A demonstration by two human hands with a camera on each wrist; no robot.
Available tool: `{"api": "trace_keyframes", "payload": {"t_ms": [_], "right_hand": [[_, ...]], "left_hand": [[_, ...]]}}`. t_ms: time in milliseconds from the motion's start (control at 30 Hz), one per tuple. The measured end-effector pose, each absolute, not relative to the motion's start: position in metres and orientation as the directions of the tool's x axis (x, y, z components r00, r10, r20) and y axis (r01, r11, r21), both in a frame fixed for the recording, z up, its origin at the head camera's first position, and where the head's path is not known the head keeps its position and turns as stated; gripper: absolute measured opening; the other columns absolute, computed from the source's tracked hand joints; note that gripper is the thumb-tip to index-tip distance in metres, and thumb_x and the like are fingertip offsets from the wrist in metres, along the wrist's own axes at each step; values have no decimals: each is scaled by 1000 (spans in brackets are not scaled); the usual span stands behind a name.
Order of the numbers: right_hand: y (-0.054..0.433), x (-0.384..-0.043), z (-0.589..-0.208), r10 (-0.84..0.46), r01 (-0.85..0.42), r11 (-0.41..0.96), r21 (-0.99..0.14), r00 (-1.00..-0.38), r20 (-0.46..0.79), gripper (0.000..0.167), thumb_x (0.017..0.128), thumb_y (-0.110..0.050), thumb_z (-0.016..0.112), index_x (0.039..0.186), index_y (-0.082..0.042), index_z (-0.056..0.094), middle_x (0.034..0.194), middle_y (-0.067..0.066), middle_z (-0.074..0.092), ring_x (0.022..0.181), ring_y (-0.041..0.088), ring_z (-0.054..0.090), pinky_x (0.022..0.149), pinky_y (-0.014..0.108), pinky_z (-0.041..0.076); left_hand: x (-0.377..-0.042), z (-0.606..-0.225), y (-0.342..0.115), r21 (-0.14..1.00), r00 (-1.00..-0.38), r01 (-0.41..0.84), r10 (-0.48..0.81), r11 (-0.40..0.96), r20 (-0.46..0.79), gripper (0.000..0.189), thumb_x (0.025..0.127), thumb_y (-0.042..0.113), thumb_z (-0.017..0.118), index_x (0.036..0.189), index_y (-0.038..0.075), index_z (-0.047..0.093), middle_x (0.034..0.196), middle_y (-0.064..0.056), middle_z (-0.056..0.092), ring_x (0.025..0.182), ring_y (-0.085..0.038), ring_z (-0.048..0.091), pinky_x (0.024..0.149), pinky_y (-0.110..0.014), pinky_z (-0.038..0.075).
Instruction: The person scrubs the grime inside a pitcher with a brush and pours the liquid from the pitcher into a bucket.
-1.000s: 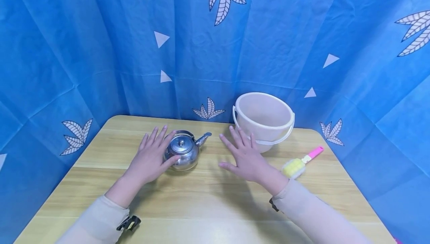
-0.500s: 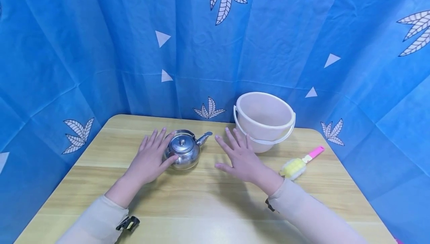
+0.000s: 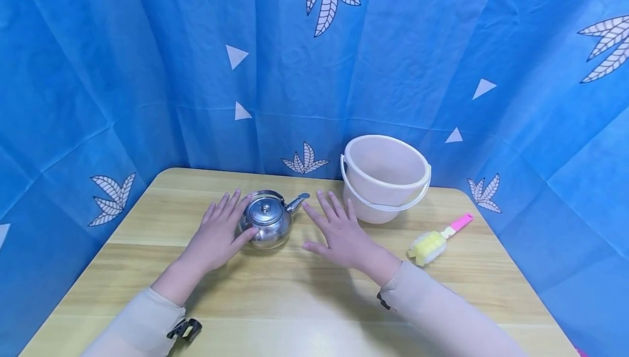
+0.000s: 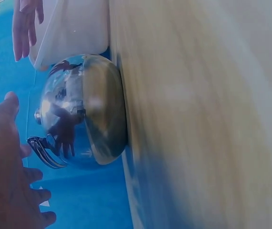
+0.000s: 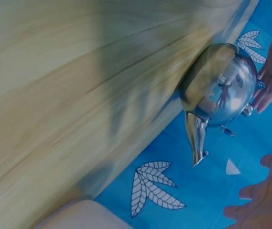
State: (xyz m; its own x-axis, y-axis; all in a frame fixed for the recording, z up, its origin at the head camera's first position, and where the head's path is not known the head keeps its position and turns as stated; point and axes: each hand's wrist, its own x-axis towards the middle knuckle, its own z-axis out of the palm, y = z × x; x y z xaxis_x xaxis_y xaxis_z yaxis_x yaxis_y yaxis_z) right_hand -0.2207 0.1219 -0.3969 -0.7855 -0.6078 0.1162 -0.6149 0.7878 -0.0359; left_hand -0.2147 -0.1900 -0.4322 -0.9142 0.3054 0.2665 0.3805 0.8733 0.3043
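- We see one kettle (image 3: 267, 231) upright on the table (image 3: 295, 302), between both hands; its spout (image 3: 297, 203) points right and away, the long axis slanting likewise.
- Our left hand (image 3: 214, 238) and right hand (image 3: 342, 239) hold nothing, fingers spread; the left seems just clear of the kettle.
- We count one bucket (image 3: 361, 179), one brush (image 3: 429, 247).

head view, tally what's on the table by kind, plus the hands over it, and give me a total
Kettle: 1
Bucket: 1
Brush: 1
Hands, the left hand and the right hand: 2
Total: 5
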Motion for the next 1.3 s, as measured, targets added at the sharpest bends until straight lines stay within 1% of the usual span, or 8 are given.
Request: {"api": "trace_keyframes", "payload": {"t_ms": [200,367,567,833,933,1067,1133,1300], "right_hand": [[114,-221,-395,-622,-632,770,-94,-775,111,83,98,-67,41,163,-29,7,167,13,-4,152,37,-7,115,69,-1],[107,-222,-394,-623,-631,769,-99,-775,105,83,97,-66,43,163,-30,8,167,10,-7,152,36,-7,116,68,-1],[95,-223,-394,-626,-635,767,-90,-772,112,83,96,-68,43,162,-33,7,167,10,-6,152,35,-8,117,65,-4],[85,-224,-391,-632,-639,767,-57,-768,101,84,95,-70,42,162,-32,8,168,13,0,152,35,-8,117,65,-1],[81,-225,-391,-636,-642,764,-64,-767,92,84,96,-69,44,162,-33,7,168,11,-3,152,35,-9,117,66,-1],[76,-227,-392,-639,-642,765,-48,-767,67,83,96,-71,39,161,-35,4,167,8,-8,152,34,-10,116,65,-1],[74,-227,-393,-639,-642,766,-39,-766,67,83,96,-71,38,161,-35,4,167,9,-7,152,35,-8,116,66,1],[68,-229,-394,-637,-641,766,-47,-767,75,82,97,-66,44,162,-34,7,168,12,-1,152,38,-2,117,66,2]], "left_hand": [[-218,-432,-189,337,-918,377,298,863,262,76,101,55,48,160,12,24,164,-21,14,150,-46,11,119,-64,5],[-222,-432,-188,367,-920,374,292,852,261,76,102,56,43,159,9,25,164,-22,15,150,-46,12,120,-64,5],[-223,-434,-188,397,-926,363,278,843,257,75,103,54,44,158,6,26,163,-22,18,150,-45,13,120,-63,6],[-223,-435,-191,445,-926,364,267,818,267,71,105,47,45,157,2,27,162,-25,19,148,-47,16,118,-66,11],[-223,-434,-191,467,-927,363,261,806,269,69,106,45,44,157,1,27,162,-26,20,148,-47,16,117,-67,12],[-223,-436,-192,496,-933,354,261,793,250,67,107,43,43,157,1,26,162,-26,19,148,-48,17,116,-68,14],[-224,-436,-192,512,-938,342,255,788,234,67,107,44,40,157,1,26,162,-26,18,147,-48,17,116,-68,15],[-226,-436,-194,555,-950,311,230,771,212,66,108,43,37,157,1,24,163,-25,15,147,-48,18,115,-68,18]]}}
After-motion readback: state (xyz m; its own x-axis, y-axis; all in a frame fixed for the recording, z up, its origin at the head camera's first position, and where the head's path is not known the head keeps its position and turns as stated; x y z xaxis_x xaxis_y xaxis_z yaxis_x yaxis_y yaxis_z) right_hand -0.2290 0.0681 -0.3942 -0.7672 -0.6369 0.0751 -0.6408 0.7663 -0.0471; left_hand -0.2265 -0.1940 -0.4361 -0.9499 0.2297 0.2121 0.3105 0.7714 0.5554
